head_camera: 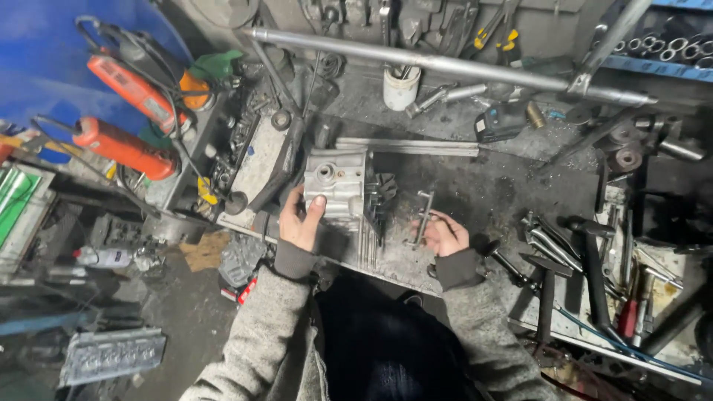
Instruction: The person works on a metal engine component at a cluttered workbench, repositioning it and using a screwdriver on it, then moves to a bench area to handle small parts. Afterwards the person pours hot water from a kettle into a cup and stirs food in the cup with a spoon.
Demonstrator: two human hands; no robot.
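Head camera shows the left hand (301,221) with fingers closed around a grey finned engine casting (343,187), and the right hand (444,234) gripping a T-handle wrench (422,215) on the workbench (483,193).

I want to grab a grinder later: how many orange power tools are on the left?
2. One orange power tool lies upper left by the blue wall; the second orange tool lies just below it. Clutter may hide others.

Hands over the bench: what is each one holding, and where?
Left hand grips the grey metal casting by its near edge; right hand holds a T-handle wrench by its shaft.
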